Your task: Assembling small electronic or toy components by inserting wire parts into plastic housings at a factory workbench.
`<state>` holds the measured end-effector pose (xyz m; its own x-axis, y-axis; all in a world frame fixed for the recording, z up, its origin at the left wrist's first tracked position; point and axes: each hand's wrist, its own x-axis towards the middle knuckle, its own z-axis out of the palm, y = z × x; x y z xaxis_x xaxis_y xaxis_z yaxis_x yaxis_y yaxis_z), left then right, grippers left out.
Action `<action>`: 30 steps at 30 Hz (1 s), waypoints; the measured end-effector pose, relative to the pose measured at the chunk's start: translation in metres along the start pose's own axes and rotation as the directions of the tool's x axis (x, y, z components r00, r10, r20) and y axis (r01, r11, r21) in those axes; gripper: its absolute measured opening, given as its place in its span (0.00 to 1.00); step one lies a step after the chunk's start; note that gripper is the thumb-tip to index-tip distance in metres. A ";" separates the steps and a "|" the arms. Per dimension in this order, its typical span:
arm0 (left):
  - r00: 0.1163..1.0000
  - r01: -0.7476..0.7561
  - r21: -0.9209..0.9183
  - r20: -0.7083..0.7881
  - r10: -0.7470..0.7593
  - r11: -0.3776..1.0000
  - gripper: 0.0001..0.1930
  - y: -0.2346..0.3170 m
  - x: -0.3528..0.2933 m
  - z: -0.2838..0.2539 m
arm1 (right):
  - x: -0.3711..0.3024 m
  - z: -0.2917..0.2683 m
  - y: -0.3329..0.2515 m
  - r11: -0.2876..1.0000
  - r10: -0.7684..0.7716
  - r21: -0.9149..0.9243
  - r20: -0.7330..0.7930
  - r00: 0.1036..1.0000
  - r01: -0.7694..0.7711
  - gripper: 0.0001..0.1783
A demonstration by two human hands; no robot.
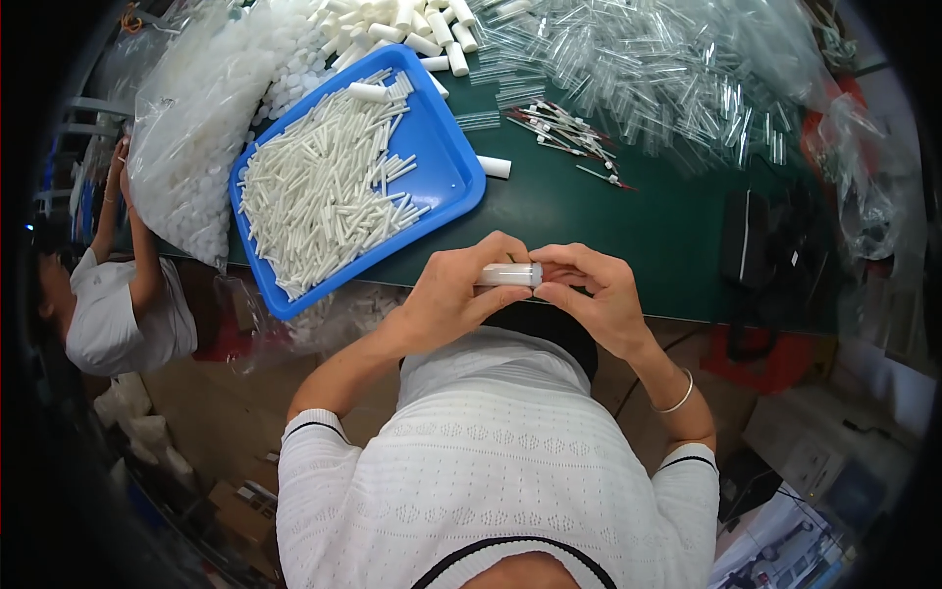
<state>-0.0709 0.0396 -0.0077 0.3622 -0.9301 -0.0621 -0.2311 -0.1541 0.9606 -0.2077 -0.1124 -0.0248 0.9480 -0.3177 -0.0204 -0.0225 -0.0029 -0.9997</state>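
Observation:
Between my two hands, just off the table's near edge, lies a clear tube (506, 275) with a white filling, held almost level. My left hand (444, 293) is closed on it, thumb below and fingers above. The fingers of my right hand (603, 296) are closed round the tube's right end, at a translucent cap (536, 274). My fingertips partly cover both ends of the tube. A blue tray (453, 162) heaped with thin white sticks (324, 187) is nearest to my left hand.
Clear empty tubes (628, 69) pile up at the back right of the green table (657, 226), beside thin red-and-white wired pieces (564, 130). Thick white cylinders (422, 25) lie behind the tray. A bag of white caps (191, 128) stands left. Another person (132, 304) works at far left.

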 end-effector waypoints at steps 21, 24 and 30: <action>0.914 0.239 -0.298 0.390 -0.111 0.924 0.22 -0.032 -0.007 0.012 | -0.002 -0.002 0.007 0.984 -0.160 -0.054 0.130 0.979 0.168 0.07; 0.816 0.476 -0.687 0.578 0.016 0.549 0.25 -0.045 -0.002 0.017 | 0.006 -0.001 0.007 0.986 0.106 0.118 0.105 0.989 -0.119 0.06; 0.942 0.333 -0.917 0.317 -0.109 0.219 0.28 -0.032 0.004 0.043 | -0.007 0.000 0.000 0.785 -0.407 -0.492 0.050 0.912 0.377 0.45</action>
<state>-0.1013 0.0262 -0.0505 0.0806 -0.9653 -0.2485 0.8983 -0.0377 0.4378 -0.2146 -0.1104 -0.0246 0.8899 -0.2410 0.3873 0.1833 -0.5886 -0.7873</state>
